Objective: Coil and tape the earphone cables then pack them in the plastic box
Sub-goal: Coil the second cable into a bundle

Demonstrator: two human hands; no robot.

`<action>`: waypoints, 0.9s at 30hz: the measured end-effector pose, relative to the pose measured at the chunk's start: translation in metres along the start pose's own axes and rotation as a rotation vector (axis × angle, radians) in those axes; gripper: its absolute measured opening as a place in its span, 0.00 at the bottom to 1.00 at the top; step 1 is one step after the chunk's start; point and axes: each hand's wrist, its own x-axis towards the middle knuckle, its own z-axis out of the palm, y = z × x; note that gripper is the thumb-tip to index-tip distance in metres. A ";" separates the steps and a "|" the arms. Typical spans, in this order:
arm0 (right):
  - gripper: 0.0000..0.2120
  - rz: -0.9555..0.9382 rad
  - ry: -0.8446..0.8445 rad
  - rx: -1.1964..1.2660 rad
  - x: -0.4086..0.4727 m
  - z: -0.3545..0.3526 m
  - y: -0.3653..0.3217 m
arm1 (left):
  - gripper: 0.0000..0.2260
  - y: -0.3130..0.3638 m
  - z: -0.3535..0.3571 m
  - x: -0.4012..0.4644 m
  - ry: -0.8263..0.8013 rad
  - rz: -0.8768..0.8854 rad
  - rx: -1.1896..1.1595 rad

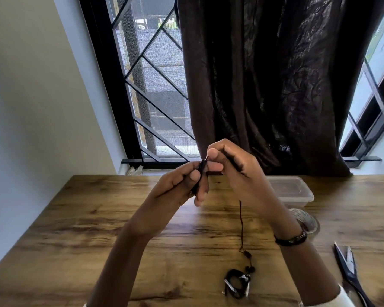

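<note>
Above the table (98, 218), left hand (182, 182) pinches the cable (201, 171) loops flat while right hand (228, 165) grips the strand, likely feeding another turn.

Scissors (350, 275) cut off (handles, btm edge).

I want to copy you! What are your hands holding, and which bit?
Both hands hold a black earphone cable: left hand pinches the coiled bundle, right hand holds the strand beside it. The loose end hangs down.
</note>
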 end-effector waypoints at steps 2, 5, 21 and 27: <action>0.09 0.009 0.017 0.064 -0.003 0.006 0.007 | 0.17 0.000 0.001 0.002 -0.015 0.015 -0.043; 0.10 0.058 0.046 0.160 -0.011 0.019 0.015 | 0.17 -0.001 0.000 0.004 -0.020 0.030 -0.142; 0.11 0.192 0.058 -0.071 -0.043 0.050 0.025 | 0.17 -0.016 -0.008 0.015 0.220 0.001 -0.226; 0.11 0.171 -0.020 -0.206 -0.049 0.046 0.018 | 0.18 -0.025 -0.005 0.018 0.279 0.011 0.003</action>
